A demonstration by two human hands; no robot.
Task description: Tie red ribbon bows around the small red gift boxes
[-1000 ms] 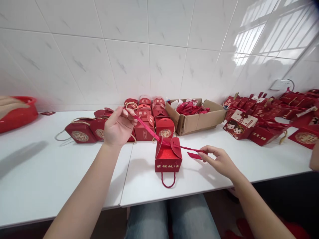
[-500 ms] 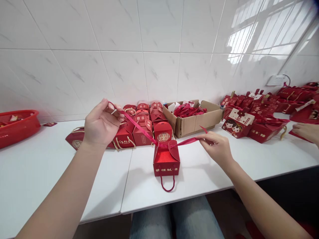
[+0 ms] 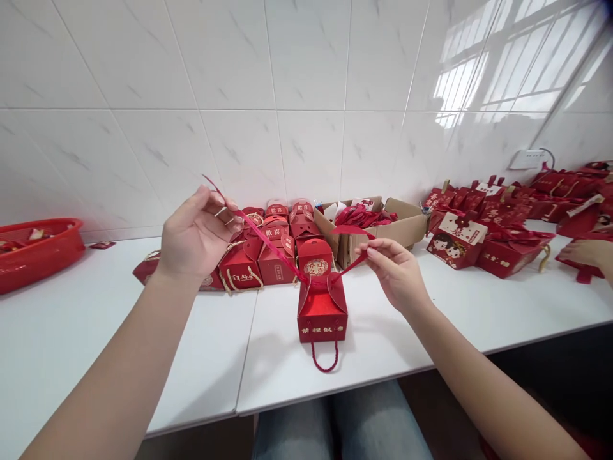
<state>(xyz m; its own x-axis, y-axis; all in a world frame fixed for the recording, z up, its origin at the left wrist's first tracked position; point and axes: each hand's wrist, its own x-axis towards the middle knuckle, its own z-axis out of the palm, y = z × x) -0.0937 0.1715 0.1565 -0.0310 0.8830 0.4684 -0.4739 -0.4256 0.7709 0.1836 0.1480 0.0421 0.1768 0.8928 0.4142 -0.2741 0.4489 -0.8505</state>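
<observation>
A small red cardboard box (image 3: 322, 331) with gold lettering stands upright near the front edge of the white desk (image 3: 383, 348), its twisted dark-red cord handle (image 3: 325, 370) lying toward that edge. A narrow red fabric ribbon (image 3: 271, 244) spreads from its folded top flaps (image 3: 338, 299); whether it passes through or around them cannot be told. A person's left hand (image 3: 196, 233) pinches one length, left of and above the box; the right hand (image 3: 395, 271) pinches the other, which forms a loop. An uneven pull could drag the box sideways or slip the ribbon out; a hard tug might crease the flaps. Just behind, red cardboard boxes (image 3: 278, 265) and an open brown cardboard carton (image 3: 405, 235) limit movement backward. The desk gives room on either side, less in front. Farther right, another person's hand (image 3: 594, 252) rests by piled red boxes (image 3: 508, 255); at far left sits a red plastic basin (image 3: 45, 259).
</observation>
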